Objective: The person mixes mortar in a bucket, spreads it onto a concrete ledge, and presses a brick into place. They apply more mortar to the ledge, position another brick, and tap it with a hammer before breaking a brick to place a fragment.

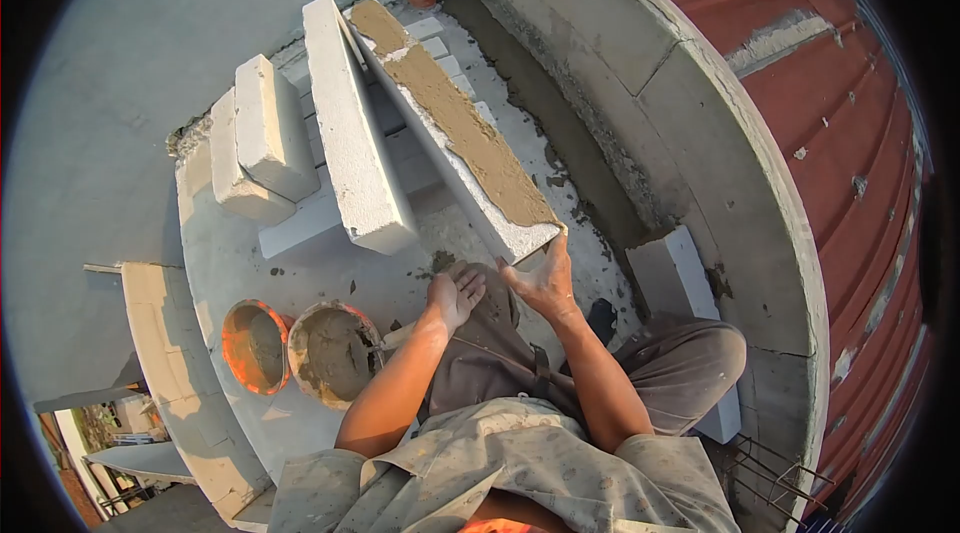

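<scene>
A long white aerated concrete block (pixel 430 138) has grey-brown mortar (pixel 470 128) spread along its upper face. At its near end, my right hand (pixel 547 281) grips the corner, with the thumb on one side and fingers on the other. My left hand (pixel 457 299) is open, palm up, just short of that end and apart from the block. A second long white block (pixel 350 133) lies to the left, without mortar on its visible faces.
Two shorter blocks (pixel 265 133) are stacked further left. An orange bucket (pixel 228 343) stands beside a mortar-filled bucket (pixel 330 353). A mortar strip (pixel 560 103) runs along the curved block wall (pixel 690 123). Another block (pixel 672 273) stands by my knee; bent rebar (pixel 770 473) sticks out at lower right.
</scene>
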### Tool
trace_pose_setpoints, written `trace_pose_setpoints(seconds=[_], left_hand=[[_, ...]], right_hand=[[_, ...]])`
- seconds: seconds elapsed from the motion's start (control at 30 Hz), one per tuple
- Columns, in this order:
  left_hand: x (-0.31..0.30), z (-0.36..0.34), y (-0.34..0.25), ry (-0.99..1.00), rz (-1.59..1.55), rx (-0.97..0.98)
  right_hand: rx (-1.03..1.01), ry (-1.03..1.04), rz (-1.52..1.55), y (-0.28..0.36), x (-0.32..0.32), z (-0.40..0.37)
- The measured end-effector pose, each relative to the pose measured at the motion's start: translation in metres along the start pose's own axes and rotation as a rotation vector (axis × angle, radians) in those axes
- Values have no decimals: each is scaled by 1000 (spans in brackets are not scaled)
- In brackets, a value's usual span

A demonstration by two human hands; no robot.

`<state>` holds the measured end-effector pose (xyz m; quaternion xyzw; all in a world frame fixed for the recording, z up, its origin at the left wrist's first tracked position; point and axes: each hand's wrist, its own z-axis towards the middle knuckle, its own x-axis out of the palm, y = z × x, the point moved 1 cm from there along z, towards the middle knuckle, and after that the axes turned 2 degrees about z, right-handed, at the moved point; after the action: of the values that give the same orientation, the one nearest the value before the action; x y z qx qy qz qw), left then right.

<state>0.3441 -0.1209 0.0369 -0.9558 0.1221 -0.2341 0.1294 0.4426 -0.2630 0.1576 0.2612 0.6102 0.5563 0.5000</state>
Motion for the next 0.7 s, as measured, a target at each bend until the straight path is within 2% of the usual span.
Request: trace_pose_setpoints(seconds=[0.03, 0.07, 0.1, 0.17, 0.27, 0.37, 0.43, 0.57, 0.7], left_hand=[[3, 6, 3, 2, -38, -5], [10, 11, 6, 48, -71, -21], [14, 24, 10, 152, -105, -65], [18, 57, 20, 368, -170, -160], [62, 42, -1, 414, -359, -32], [72, 75, -10, 559, -250, 290], [82, 81, -7, 617, -236, 368], [104, 87, 11, 678, -260, 331], [120, 85, 25, 676, -261, 273]], right_hand=[[-28, 1, -1, 4, -17, -16], [35, 1, -1, 9, -34, -36], [98, 0, -1, 17, -49, -54], [42, -49, 30, 44, -75, -81], [99, -17, -1, 68, -105, -106], [174, -44, -25, 80, -118, -113], [244, -80, -27, 83, -121, -115], [325, -176, 226, 91, -123, -101], [522, -242, 424, 86, -130, -103]])
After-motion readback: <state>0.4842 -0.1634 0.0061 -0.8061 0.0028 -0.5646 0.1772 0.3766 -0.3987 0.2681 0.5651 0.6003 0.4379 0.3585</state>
